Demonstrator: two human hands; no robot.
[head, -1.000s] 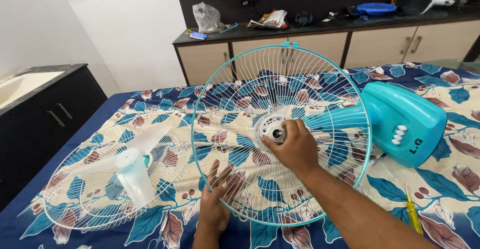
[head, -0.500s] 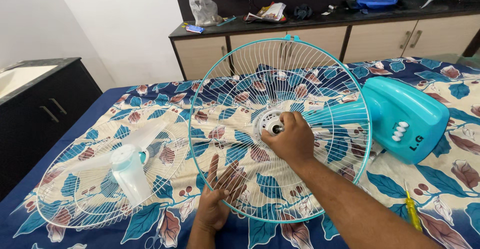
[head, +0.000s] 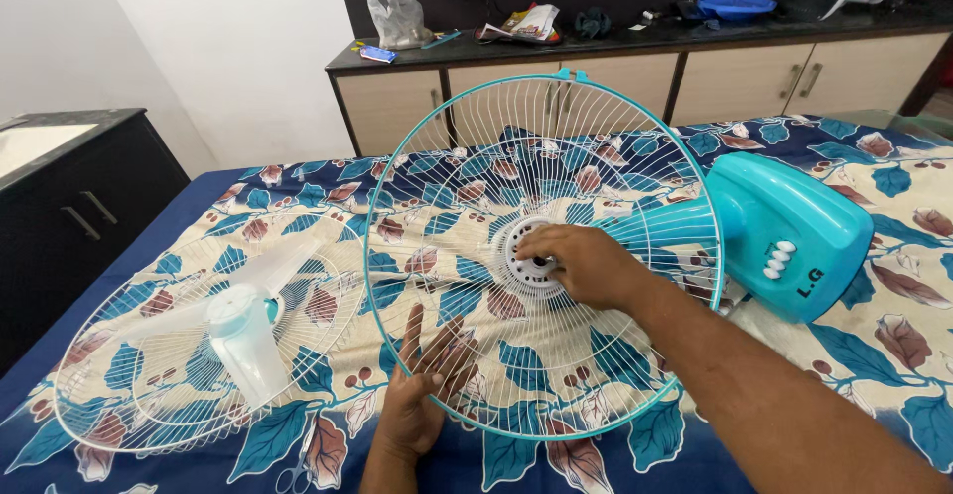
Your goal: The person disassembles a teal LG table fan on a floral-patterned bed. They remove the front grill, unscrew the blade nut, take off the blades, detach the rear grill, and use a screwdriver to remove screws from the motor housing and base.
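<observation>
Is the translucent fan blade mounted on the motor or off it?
Off. The translucent fan blade lies inside a separate white wire guard on the bed, left of the teal-rimmed guard.

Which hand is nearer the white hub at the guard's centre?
Right. The right hand rests on the hub, fingertips at its centre. The left hand is lower down, pressed against the guard near its bottom rim.

Glossy plastic fan base (head: 794, 231), thin wire guard (head: 541, 256), printed cloth bedsheet (head: 893, 325).

Bright, even indoor light, soft and shadowless across the bed (head: 874, 355). Faint sheen on the turquoise fan base (head: 794, 236). Sharp in the middle; slight wide-angle stretching toward the edges. No motion blur.
</observation>
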